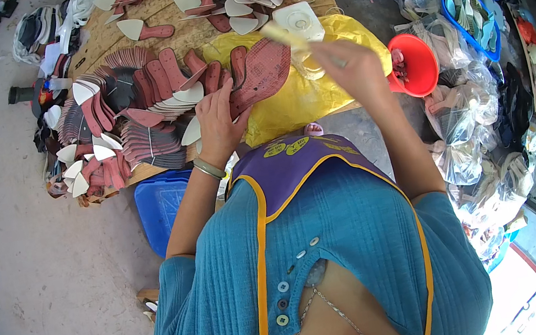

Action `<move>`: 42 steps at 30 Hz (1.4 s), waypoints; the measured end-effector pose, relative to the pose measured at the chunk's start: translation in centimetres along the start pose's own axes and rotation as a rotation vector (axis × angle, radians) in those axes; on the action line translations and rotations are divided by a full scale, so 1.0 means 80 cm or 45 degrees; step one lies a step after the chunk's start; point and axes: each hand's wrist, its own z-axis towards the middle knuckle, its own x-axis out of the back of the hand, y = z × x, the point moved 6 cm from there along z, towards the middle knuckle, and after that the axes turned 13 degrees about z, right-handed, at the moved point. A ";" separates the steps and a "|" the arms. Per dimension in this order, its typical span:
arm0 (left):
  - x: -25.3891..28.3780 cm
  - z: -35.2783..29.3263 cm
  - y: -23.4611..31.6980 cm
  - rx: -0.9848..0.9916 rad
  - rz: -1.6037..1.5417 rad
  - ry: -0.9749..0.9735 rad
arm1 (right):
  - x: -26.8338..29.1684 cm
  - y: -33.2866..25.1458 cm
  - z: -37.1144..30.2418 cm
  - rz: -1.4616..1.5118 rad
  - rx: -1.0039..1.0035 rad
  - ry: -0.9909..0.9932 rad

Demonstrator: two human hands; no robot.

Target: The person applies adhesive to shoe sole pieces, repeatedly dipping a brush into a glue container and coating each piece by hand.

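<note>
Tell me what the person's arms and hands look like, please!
No gloves on the left hand or right hand. A greyish bangle circles the left wrist; the right shows none. The sleeves are short, blue-green and ribbed.

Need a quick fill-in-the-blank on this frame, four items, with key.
1. The left hand holds fanned sole-shaped pieces coloured ____.
2. The hand gripping the blurred pale tool is the person's ____ one.
3. The plastic sheet on the table is ____.
4. The apron is mainly ____.

Missing words: red; right; yellow; purple.
</note>
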 end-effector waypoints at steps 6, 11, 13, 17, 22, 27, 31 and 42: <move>0.004 -0.004 -0.003 -0.012 -0.056 0.012 | -0.011 0.021 0.014 -0.208 -0.084 -0.151; -0.001 -0.009 -0.008 0.019 -0.123 -0.011 | 0.011 0.023 0.020 -0.148 -0.198 -0.082; 0.003 -0.004 -0.008 0.025 -0.097 0.000 | -0.006 -0.014 0.010 0.063 0.083 -0.054; 0.014 -0.001 -0.009 0.018 -0.100 0.045 | -0.027 -0.013 0.019 -0.214 0.025 -0.248; 0.007 -0.011 -0.028 0.251 -0.267 -0.007 | 0.012 0.059 0.037 -0.226 -0.298 -0.210; 0.004 -0.009 -0.045 0.441 -0.465 0.022 | 0.011 0.007 0.022 0.262 -0.025 -0.128; 0.002 -0.008 -0.059 0.565 -0.574 0.005 | -0.020 -0.033 0.001 0.347 0.055 -0.274; 0.019 -0.012 -0.066 0.550 -0.682 0.015 | -0.016 0.012 0.058 0.254 0.183 0.003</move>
